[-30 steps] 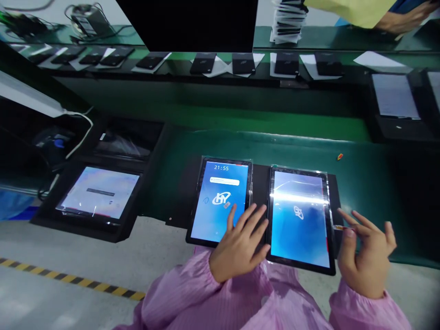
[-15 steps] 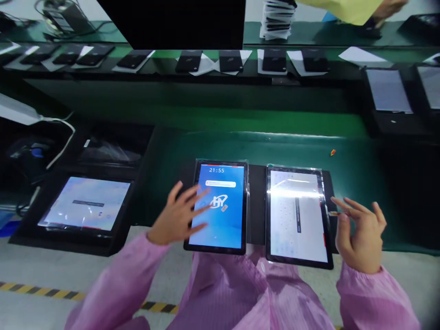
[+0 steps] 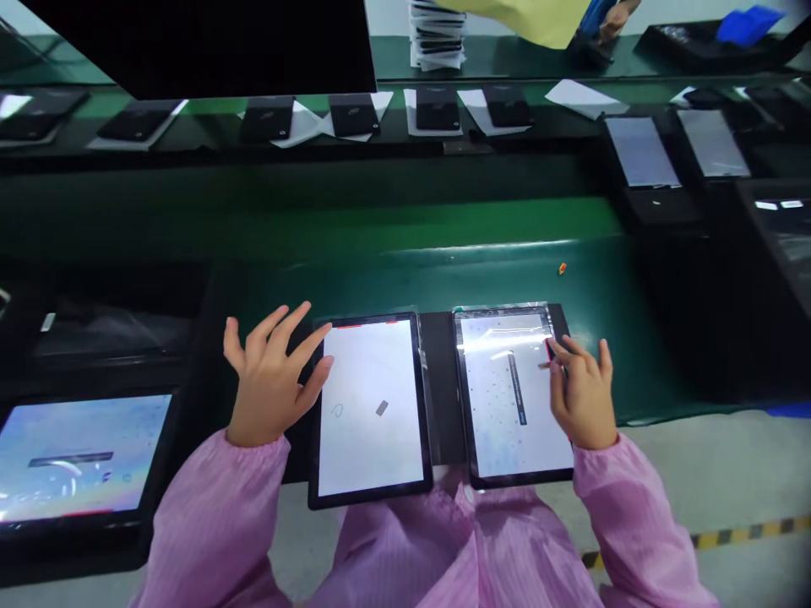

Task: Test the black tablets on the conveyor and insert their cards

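A tablet (image 3: 371, 414) with a white screen and a small grey mark lies at my front edge, slightly left of centre. My left hand (image 3: 272, 371) is spread beside its upper left corner, thumb and fingertips around the frame edge; whether they touch it I cannot tell. To the right lies a second tablet (image 3: 507, 447), its pale screen crossed by a dark message bar. Over that tablet's right edge is my right hand (image 3: 579, 393), thumb and forefinger pinched on a thin, small pointed piece (image 3: 545, 365), too small to name.
Another lit tablet (image 3: 82, 456) sits in a dark holder at the left. A small orange-red piece (image 3: 562, 268) lies on the green mat (image 3: 494, 274). Several dark devices line the rear shelf. A black panel (image 3: 209, 42) overhangs the back left. A person's hand (image 3: 614, 21) shows at the back.
The left tablet's screen has gone from a blue lock screen to white. My left hand has moved left off the screen; my right hand has come in over the right tablet's edge. The view has shifted right.
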Action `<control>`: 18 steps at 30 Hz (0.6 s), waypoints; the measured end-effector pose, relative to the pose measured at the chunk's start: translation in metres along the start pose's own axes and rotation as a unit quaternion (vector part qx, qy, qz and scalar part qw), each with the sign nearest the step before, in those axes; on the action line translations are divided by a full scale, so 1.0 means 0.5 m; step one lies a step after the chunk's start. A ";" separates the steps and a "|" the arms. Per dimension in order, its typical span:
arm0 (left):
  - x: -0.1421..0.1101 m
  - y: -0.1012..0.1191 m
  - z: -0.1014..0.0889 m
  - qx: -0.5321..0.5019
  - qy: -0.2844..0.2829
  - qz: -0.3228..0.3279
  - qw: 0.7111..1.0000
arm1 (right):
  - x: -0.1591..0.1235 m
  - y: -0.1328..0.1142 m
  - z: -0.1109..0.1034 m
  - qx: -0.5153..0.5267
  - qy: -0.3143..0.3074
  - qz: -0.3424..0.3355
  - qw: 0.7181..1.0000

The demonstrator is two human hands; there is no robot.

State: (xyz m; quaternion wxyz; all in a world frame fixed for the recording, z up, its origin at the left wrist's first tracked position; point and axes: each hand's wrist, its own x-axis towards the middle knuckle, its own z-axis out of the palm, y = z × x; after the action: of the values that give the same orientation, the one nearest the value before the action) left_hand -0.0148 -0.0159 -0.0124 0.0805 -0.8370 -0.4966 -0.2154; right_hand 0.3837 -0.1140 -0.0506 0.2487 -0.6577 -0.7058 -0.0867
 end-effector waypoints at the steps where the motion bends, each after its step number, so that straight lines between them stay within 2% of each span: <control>1: -0.005 0.001 0.005 0.006 -0.001 -0.003 1.000 | -0.005 -0.019 0.004 -0.002 -0.009 -0.005 1.000; 3: -0.006 0.002 0.011 0.015 -0.004 -0.009 1.000 | -0.012 -0.068 0.005 0.033 -0.040 -0.043 0.998; 5: -0.002 0.005 0.014 0.010 -0.013 -0.011 1.000 | -0.019 -0.113 -0.004 0.112 -0.084 -0.108 0.984; 7: 0.002 0.012 0.019 -0.002 -0.027 -0.006 1.000 | -0.024 -0.136 -0.019 0.180 -0.101 -0.145 0.968; 9: 0.007 0.019 0.027 -0.013 -0.038 0.002 0.999 | -0.025 -0.130 -0.033 0.205 -0.071 -0.123 0.968; 14: 0.023 0.027 0.052 -0.013 -0.051 0.017 0.998 | -0.004 -0.066 -0.045 0.188 0.015 -0.016 0.982; 16: 0.026 0.027 0.054 -0.013 -0.066 0.017 0.998 | 0.002 -0.052 -0.049 0.179 0.032 0.004 0.983; 18: 0.018 0.031 0.044 -0.020 -0.075 0.043 0.996 | 0.004 -0.044 -0.054 0.172 0.047 0.020 0.984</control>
State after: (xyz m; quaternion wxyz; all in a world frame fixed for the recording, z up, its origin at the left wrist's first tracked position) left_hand 0.0086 -0.0085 -0.0268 0.0351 -0.8729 -0.4602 -0.1581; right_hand 0.3689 -0.1271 -0.0220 0.3928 -0.6141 -0.6845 0.0096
